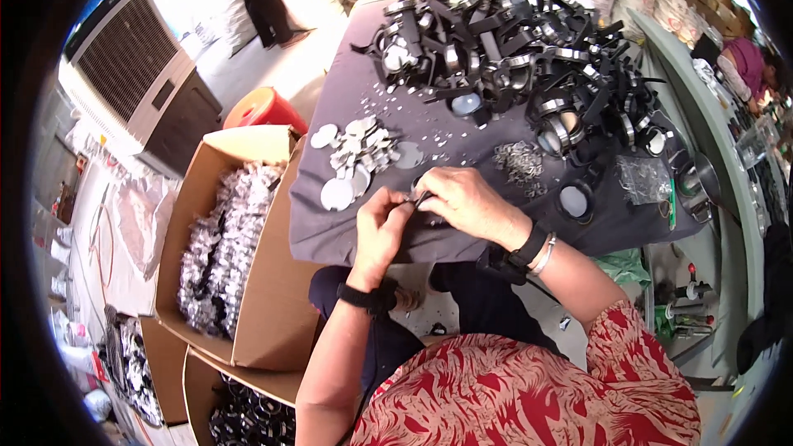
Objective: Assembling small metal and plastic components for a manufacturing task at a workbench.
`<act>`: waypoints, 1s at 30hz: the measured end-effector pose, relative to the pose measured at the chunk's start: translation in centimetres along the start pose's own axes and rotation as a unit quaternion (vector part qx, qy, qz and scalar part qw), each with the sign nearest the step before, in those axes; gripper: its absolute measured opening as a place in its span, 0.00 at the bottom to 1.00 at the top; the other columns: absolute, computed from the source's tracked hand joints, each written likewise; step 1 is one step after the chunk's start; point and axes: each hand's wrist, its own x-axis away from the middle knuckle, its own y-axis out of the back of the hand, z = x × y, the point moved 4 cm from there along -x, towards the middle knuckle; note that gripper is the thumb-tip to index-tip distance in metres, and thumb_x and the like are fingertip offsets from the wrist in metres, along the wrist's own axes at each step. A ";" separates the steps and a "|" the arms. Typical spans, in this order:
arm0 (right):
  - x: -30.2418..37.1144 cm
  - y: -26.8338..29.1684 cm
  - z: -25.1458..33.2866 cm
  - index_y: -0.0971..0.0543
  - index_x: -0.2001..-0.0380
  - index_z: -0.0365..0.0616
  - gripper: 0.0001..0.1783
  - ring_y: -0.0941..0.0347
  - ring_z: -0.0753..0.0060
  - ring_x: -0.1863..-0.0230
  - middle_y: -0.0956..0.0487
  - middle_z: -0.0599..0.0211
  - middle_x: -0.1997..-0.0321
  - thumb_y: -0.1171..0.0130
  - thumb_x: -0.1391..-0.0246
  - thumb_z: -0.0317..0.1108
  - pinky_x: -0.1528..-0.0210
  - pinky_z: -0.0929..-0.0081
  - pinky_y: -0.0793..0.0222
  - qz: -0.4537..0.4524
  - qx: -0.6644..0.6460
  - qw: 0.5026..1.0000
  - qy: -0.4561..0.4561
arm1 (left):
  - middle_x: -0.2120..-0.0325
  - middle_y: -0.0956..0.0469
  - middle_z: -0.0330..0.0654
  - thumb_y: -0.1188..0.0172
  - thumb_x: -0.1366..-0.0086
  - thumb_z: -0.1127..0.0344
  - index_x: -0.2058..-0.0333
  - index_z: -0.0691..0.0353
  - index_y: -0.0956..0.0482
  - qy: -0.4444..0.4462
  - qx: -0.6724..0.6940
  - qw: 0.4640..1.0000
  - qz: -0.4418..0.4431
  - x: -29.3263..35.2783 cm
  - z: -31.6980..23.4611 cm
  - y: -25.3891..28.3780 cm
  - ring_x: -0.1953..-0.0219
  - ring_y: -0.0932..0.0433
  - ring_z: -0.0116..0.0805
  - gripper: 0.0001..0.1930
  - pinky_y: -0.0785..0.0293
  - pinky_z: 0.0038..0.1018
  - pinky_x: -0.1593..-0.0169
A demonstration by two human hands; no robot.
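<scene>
Near the front edge of the grey-cloth table, my left hand and my right hand meet. Fingers of both are closed on a small dark strip, which looks like part of a watch strap; most of it is hidden by the fingers. Left of them lies a heap of pale flat pieces with several white discs. Small metal parts are scattered in a pile beyond my right hand. A black watch with a pale face rests to the right of it.
A large heap of black-strapped watches covers the table's far side. At right are a clear plastic bag and a metal bowl. A cardboard box of clear-wrapped items stands left, before a red bucket and an air cooler.
</scene>
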 end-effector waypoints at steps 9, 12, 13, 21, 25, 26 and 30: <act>-2.9 -0.9 -1.2 0.29 0.75 0.42 0.09 0.25 0.58 0.74 0.25 0.64 0.78 0.39 0.57 0.31 0.73 0.65 0.31 0.072 -0.049 0.996 0.033 | 0.86 0.32 0.49 0.41 0.46 0.72 0.69 0.66 0.31 -0.217 -0.329 0.917 -0.058 1.1 -2.4 -0.5 0.85 0.32 0.47 0.09 0.35 0.32 0.79; -3.9 -0.1 -1.6 0.27 0.77 0.42 0.09 0.27 0.66 0.82 0.27 0.67 0.85 0.39 0.60 0.33 0.79 0.70 0.35 0.136 -0.103 0.984 -0.045 | 0.87 0.33 0.50 0.40 0.45 0.71 0.71 0.66 0.33 -0.201 -0.345 0.915 -0.062 1.0 -2.2 -0.8 0.85 0.32 0.50 0.09 0.37 0.34 0.80; -4.0 -0.1 -1.9 0.26 0.78 0.41 0.09 0.27 0.67 0.83 0.27 0.67 0.86 0.39 0.61 0.34 0.79 0.71 0.35 0.144 -0.113 0.981 -0.066 | 0.88 0.33 0.50 0.40 0.45 0.71 0.72 0.66 0.34 -0.192 -0.353 0.913 -0.069 0.8 -2.0 -0.8 0.86 0.32 0.50 0.10 0.37 0.35 0.80; 1.6 -1.2 -1.2 0.29 0.73 0.42 0.10 0.26 0.51 0.71 0.25 0.59 0.75 0.42 0.55 0.35 0.69 0.58 0.32 -0.081 -0.065 0.994 -0.036 | 0.84 0.31 0.53 0.42 0.41 0.66 0.68 0.64 0.35 -0.230 -0.395 0.889 -0.025 1.5 -1.5 -0.9 0.79 0.29 0.58 0.11 0.35 0.41 0.77; 5.7 1.5 -1.1 0.31 0.73 0.43 0.09 0.27 0.54 0.74 0.27 0.61 0.75 0.40 0.51 0.31 0.73 0.63 0.33 -0.178 -0.063 0.978 -0.087 | 0.85 0.31 0.38 0.42 0.41 0.71 0.66 0.66 0.33 -0.080 -0.231 0.969 0.046 0.1 -1.0 1.0 0.85 0.31 0.36 0.09 0.37 0.30 0.80; 7.0 2.5 -1.1 0.30 0.73 0.42 0.09 0.27 0.54 0.75 0.27 0.61 0.76 0.40 0.51 0.31 0.73 0.64 0.33 -0.190 -0.044 0.975 -0.103 | 0.84 0.32 0.33 0.44 0.41 0.75 0.65 0.67 0.32 0.079 -0.089 0.992 0.032 0.2 -1.6 0.6 0.85 0.35 0.23 0.07 0.40 0.22 0.82; 10.7 3.9 -1.8 0.30 0.73 0.39 0.09 0.27 0.55 0.75 0.28 0.61 0.76 0.39 0.51 0.29 0.73 0.65 0.32 -0.225 -0.012 0.966 -0.123 | 0.84 0.32 0.35 0.45 0.42 0.75 0.67 0.67 0.29 0.077 -0.024 0.997 0.011 -2.2 -6.9 -1.2 0.85 0.35 0.22 0.04 0.42 0.19 0.82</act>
